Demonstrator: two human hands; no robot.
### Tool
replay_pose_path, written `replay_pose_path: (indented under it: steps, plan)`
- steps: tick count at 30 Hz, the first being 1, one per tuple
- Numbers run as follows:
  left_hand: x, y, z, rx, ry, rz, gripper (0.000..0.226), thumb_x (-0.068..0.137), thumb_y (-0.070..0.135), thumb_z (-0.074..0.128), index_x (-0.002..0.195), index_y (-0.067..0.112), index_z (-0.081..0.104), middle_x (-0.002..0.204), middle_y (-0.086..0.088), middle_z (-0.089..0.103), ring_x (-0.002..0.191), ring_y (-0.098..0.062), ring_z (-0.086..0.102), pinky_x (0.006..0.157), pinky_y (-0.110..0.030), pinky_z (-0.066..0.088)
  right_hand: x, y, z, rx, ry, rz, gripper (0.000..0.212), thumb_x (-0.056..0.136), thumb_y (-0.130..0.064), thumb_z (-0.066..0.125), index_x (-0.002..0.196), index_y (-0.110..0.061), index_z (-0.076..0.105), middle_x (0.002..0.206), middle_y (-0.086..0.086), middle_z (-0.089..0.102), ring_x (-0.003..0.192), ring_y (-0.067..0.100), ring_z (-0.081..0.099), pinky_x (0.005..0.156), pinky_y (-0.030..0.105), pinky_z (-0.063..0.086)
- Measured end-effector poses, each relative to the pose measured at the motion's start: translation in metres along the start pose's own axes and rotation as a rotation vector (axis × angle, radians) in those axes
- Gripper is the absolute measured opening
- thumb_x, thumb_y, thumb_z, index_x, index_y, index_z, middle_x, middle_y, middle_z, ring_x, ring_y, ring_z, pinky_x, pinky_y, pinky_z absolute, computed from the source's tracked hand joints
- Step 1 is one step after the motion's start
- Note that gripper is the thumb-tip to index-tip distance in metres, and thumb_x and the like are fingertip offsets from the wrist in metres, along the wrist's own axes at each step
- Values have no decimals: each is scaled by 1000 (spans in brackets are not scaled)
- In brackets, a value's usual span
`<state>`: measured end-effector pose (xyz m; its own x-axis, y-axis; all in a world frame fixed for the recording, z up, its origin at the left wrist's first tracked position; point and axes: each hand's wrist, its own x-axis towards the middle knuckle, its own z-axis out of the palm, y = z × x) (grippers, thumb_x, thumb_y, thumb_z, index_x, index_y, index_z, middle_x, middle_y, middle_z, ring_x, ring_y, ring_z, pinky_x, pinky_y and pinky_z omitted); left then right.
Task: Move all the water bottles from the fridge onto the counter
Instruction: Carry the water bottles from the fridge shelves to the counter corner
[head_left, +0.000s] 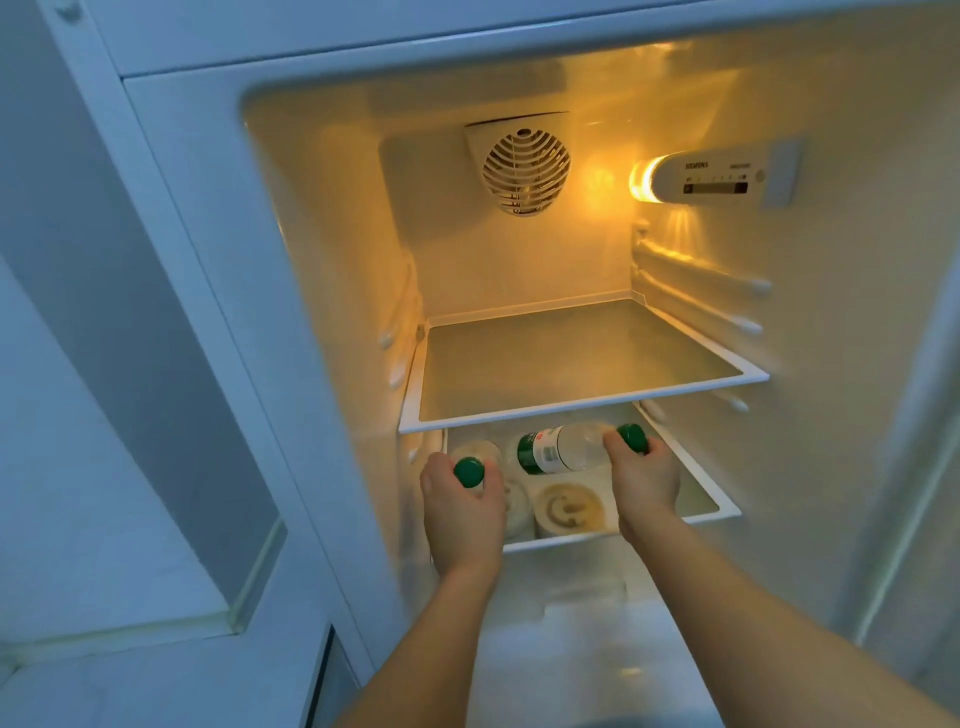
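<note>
Open fridge, lower glass shelf (722, 506). Left hand (462, 506) grips green-capped clear plastic bottle (469, 472) by neck; right hand (644, 475) grips tilted labelled clear bottle (563, 449) at cap, likely for lifting out.

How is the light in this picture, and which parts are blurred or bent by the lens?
Head view: the fridge lamp throws a warm yellow glow with glare on the back wall, while the door side at left looks cool and bluish; the lower shelf lies in shade under the upper shelf; both hands and the bottles' green caps look slightly soft; the wide lens bows straight fridge edges.
</note>
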<state>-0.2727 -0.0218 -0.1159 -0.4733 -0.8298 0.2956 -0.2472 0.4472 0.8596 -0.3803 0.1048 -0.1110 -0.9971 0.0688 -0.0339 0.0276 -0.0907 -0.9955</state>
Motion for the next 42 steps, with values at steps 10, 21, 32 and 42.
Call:
replay_pose_path:
  steps: [10,21,32,42]
  plan:
    - [-23,28,-8,-251,23,160,35,96,42,56,109,28,26,87,7,51,82,-11,58,67,-12,43,-23,-13,-9,43,78,-334,43,92,-50,55,114,-14,50,112,4,51,105,21,52,92,35,44]
    - [-10,43,-7,-450,88,69,29,87,6,62,61,13,52,55,3,45,50,-4,42,50,-11,36,-31,-22,6,194,175,-285,19,87,-32,68,74,-27,56,73,-8,60,68,4,54,71,24,46]
    - [-32,59,-54,-381,69,135,36,82,10,65,54,15,45,47,8,37,51,-10,34,51,-23,30,-75,-51,-17,-5,92,-381,29,83,-24,67,61,-20,49,58,-5,46,55,10,41,56,26,36]
    - [-87,40,-152,-290,45,-18,17,78,13,65,74,-3,61,72,-22,58,60,-16,46,55,-26,38,-173,-61,-20,-80,-125,-416,30,79,-19,68,57,-20,48,54,-4,42,55,13,40,55,26,34]
